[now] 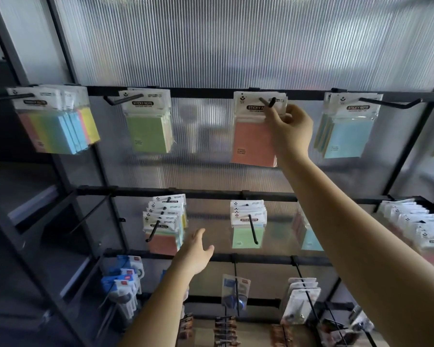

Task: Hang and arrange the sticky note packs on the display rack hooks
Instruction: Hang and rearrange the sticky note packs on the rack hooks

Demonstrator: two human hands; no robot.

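Bare panel gaps flank the orange pack (252,141) at three and nine o'clock. Your right hand (290,128) pinches its header on the hook (268,102). Your left hand (194,254) hangs spread, holding nothing.

We face a wall of ribbed translucent panel (236,41) that lets soft, cool daylight through in vertical bands. Black metal uprights (65,43) and horizontal rails (211,92) frame it. On our left stands a dark shelving unit (23,209), mostly in shadow, with a pale shelf edge (33,204) catching some light. The lower area is dim.
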